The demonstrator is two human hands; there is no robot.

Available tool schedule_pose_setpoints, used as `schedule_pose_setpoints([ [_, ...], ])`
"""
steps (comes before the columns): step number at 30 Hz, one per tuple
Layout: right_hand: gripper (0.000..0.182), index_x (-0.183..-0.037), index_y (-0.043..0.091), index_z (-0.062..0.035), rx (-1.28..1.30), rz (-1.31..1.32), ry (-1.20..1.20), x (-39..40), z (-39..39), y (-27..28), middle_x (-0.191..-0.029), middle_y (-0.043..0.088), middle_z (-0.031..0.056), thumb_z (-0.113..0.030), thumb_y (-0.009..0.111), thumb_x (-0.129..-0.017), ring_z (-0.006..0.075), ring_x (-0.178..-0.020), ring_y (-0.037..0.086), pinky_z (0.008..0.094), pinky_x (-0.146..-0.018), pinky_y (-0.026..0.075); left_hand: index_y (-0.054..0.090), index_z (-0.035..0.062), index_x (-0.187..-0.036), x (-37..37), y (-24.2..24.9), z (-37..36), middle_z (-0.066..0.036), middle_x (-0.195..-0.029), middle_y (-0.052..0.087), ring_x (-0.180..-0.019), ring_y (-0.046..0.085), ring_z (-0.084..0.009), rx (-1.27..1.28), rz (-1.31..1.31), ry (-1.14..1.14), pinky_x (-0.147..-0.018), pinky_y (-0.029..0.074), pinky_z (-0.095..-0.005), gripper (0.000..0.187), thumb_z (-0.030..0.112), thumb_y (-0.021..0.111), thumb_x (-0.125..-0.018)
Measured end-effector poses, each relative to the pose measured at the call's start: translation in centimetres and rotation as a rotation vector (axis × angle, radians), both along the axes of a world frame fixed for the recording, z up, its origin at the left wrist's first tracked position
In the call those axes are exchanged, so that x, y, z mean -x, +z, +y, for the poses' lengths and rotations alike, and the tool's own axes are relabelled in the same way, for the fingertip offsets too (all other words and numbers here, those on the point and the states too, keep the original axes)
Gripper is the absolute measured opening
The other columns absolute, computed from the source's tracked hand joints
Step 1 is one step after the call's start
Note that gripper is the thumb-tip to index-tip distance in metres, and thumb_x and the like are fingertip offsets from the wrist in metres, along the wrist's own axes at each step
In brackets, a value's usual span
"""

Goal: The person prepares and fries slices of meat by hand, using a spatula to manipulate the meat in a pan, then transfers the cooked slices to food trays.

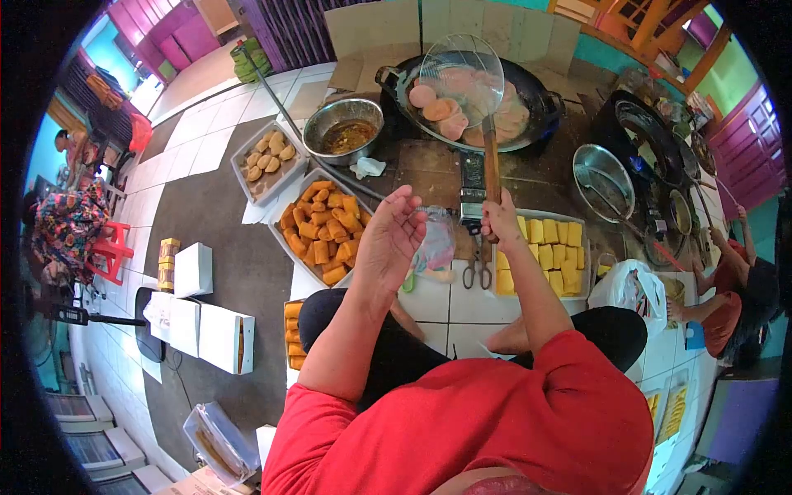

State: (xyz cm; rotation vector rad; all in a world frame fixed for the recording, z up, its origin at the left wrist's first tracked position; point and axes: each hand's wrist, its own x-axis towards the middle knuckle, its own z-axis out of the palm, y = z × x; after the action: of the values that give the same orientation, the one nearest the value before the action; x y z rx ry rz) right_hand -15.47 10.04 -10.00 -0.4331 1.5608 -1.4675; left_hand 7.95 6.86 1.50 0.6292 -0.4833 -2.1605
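My right hand (501,221) grips the wooden handle of a wire skimmer (491,161). The skimmer's round mesh lies over a large black wok (535,142), where pink round pieces (513,120) float in oil. My left hand (394,229) is raised with its palm turned up, fingers apart and loosely curved, holding nothing. Below and beside it stands a tray of orange-brown fried rolls (326,227). A crumpled clear plastic bag (437,239) and black-handled scissors (476,272) lie between my hands. Right of my right hand is a tray of yellow rolls (549,247).
A metal bowl (342,124) with brown liquid and a tray of round brown pieces (268,161) stand left of the wok. At right are a metal strainer (604,177), another wok (648,132), a white plastic bag (631,293) and a seated person (734,280). White boxes (223,338) stand left.
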Motion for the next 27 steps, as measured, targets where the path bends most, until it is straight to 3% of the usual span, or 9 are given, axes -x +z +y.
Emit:
schedule_pose_setpoints([
  [4, 0.062, -0.143, 0.025, -0.0159, -0.006, 0.255, 0.04, -1.0, 2.0, -1.7, -0.076, 0.05, 0.0043, -0.009, 0.048, -0.086, 0.0091, -0.048, 0.043, 0.025, -0.037, 0.035, 0.058, 0.0097, -0.115, -0.3, -0.1, -0.1, -0.001, -0.098, 0.062, -0.085, 0.058, -0.0135, 0.002, 0.016, 0.01, -0.077, 0.049, -0.0261, 0.024, 0.018, 0.058, -0.092],
  [7, 0.064, -0.146, 0.021, -0.0132, 0.025, 0.715, 0.086, -0.2, 3.4, -5.6, -0.089, 0.058, 0.0149, -0.01, 0.047, -0.087, 0.0243, -0.061, 0.057, 0.0346, -0.052, 0.046, 0.058, 0.0095, -0.115, -0.3, 0.2, 0.0, -0.001, -0.097, 0.062, -0.084, 0.059, -0.0133, -0.003, 0.002, 0.004, -0.076, 0.05, -0.0259, 0.024, 0.019, 0.058, -0.093],
  [10, 0.063, -0.146, 0.02, -0.0106, 0.07, 1.001, 0.098, -1.3, 5.3, -4.0, -0.107, 0.061, 0.0255, -0.011, 0.046, -0.089, 0.0406, -0.086, 0.063, 0.0429, -0.075, 0.051, 0.058, 0.0095, -0.114, -0.2, 0.1, 0.1, -0.001, -0.097, 0.062, -0.083, 0.059, -0.0134, -0.001, 0.03, -0.005, -0.075, 0.05, -0.0257, 0.023, 0.019, 0.058, -0.093],
  [13, 0.064, -0.147, 0.02, -0.012, 0.036, 0.947, 0.154, -2.2, 6.6, -0.7, -0.12, 0.055, 0.029, -0.011, 0.047, -0.089, 0.0464, -0.107, 0.055, 0.0466, -0.089, 0.045, 0.058, 0.0097, -0.113, -0.5, 0.1, 0.1, -0.001, -0.096, 0.062, -0.084, 0.059, -0.0135, 0.001, 0.036, -0.001, -0.075, 0.05, -0.0259, 0.023, 0.02, 0.058, -0.093],
  [16, 0.065, -0.148, 0.02, -0.0127, 0.059, 1.054, 0.146, -2.2, 7.6, -0.7, -0.122, 0.054, 0.0276, -0.009, 0.048, -0.089, 0.0452, -0.107, 0.055, 0.0467, -0.088, 0.046, 0.058, 0.0096, -0.113, -0.7, -0.1, 0.1, -0.001, -0.096, 0.062, -0.084, 0.06, -0.0135, 0.004, 0.046, -0.004, -0.075, 0.05, -0.0259, 0.022, 0.019, 0.059, -0.093],
  [19, 0.065, -0.147, 0.017, -0.0075, -0.033, 0.943, 0.2, -1.6, 8.3, 1.6, -0.12, 0.054, 0.0304, -0.006, 0.046, -0.088, 0.0479, -0.103, 0.056, 0.0489, -0.087, 0.046, 0.058, 0.0097, -0.112, -1.2, -0.5, -0.1, -0.001, -0.096, 0.062, -0.083, 0.06, -0.0134, -0.011, 0.063, 0.001, -0.075, 0.051, -0.026, 0.022, 0.018, 0.058, -0.093],
  [22, 0.065, -0.147, 0.016, -0.0087, -0.02, 1.058, 0.113, 0.8, 7.9, -0.1, -0.117, 0.056, 0.0303, -0.008, 0.046, -0.089, 0.0487, -0.097, 0.057, 0.0515, -0.082, 0.047, 0.057, 0.0099, -0.114, -1.7, -0.3, 0.1, -0.001, -0.096, 0.062, -0.083, 0.06, -0.0135, -0.003, 0.057, 0.022, -0.075, 0.051, -0.0261, 0.023, 0.018, 0.058, -0.092],
  [23, 0.066, -0.147, 0.015, -0.009, -0.098, 1.065, 0.106, 1.8, 7.6, -0.5, -0.111, 0.058, 0.0313, -0.009, 0.046, -0.089, 0.0484, -0.093, 0.058, 0.0523, -0.078, 0.048, 0.057, 0.01, -0.114, -1.7, -0.3, 0.0, -0.001, -0.096, 0.062, -0.084, 0.06, -0.0135, 0.0, 0.054, 0.024, -0.075, 0.051, -0.0262, 0.024, 0.018, 0.059, -0.092],
  [27, 0.065, -0.148, 0.018, -0.0139, -0.312, 0.975, 0.096, 4.9, 4.8, -2.3, -0.115, 0.057, 0.0298, -0.01, 0.046, -0.09, 0.0474, -0.1, 0.057, 0.0507, -0.082, 0.046, 0.056, 0.01, -0.116, -1.3, -0.5, -0.2, -0.001, -0.097, 0.062, -0.085, 0.06, -0.0137, 0.018, 0.036, 0.018, -0.076, 0.051, -0.0263, 0.027, 0.019, 0.06, -0.092],
])
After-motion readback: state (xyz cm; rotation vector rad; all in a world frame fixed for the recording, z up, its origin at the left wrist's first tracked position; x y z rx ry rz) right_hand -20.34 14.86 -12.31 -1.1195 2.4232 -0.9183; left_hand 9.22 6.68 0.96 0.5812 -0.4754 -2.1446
